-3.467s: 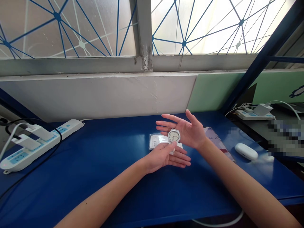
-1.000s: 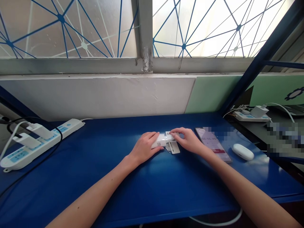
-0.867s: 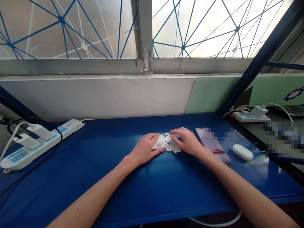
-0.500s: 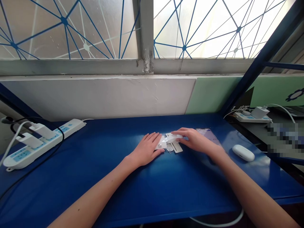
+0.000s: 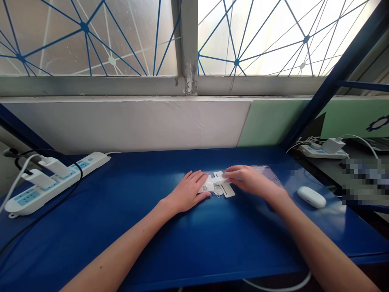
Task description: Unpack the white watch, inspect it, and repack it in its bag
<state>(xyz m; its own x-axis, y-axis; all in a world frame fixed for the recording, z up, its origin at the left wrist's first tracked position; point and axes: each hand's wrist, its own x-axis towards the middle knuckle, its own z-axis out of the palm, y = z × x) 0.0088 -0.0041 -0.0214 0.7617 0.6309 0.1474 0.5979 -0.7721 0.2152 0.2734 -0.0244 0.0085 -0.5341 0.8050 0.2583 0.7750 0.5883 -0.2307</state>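
My left hand lies flat on the desk with its fingers stretched out, its fingertips and thumb against a small white piece. My right hand reaches in from the other side, thumb and fingertips pinched at the right end of a shiny white strip. Below the strip, a flat white card-like piece with a slot lies at a slant. A small clear or whitish item with a little ring sits between them. Exactly what these white pieces are, I cannot make out.
A phone lies partly behind my right hand. Further right is a white rounded case. A power strip with plugged-in chargers and a black cable occupies the left of the blue desk. A blue post rises at the right.
My right hand has shifted slightly right and its fingers have drawn closer together at the end of the white strip. My left hand stays nearly in place.
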